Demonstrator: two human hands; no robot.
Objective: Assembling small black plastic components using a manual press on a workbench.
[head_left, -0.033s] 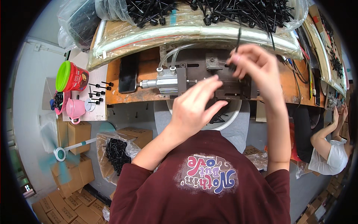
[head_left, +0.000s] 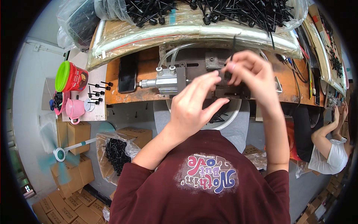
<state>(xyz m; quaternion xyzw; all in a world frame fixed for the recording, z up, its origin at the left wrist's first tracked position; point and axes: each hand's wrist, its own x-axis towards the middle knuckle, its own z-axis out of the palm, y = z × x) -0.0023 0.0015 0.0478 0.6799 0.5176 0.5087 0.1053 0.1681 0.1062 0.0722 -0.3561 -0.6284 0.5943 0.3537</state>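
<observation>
My right hand [head_left: 254, 74] is raised over the bench fixture, fingers closed on a black plastic part with a thin stem [head_left: 234, 47]. The stem stands up above the fingertips, and a thicker dark end shows below them, blurred. Opposite it, my left hand [head_left: 194, 101] has its fingers stretched out and the thumb apart, with nothing visible in it. Its fingertips come close to the right hand's, above the dark metal fixture [head_left: 192, 64]. A silver air cylinder [head_left: 166, 83] with two clear hoses lies left of them. My hands hide the fixture's middle.
Many similar black parts [head_left: 238, 15] fill the plastic-lined tray [head_left: 149, 41] behind the bench. A phone [head_left: 128, 76] lies left of the cylinder. A white basket [head_left: 235, 117] sits on my lap. Left are a red bucket [head_left: 77, 76], a pink cup [head_left: 75, 108] and a fan [head_left: 59, 154]. Another person [head_left: 328, 153] sits right.
My right hand has moved slightly left and down with the black part, toward my left hand. The left hand is nearly where it was.
</observation>
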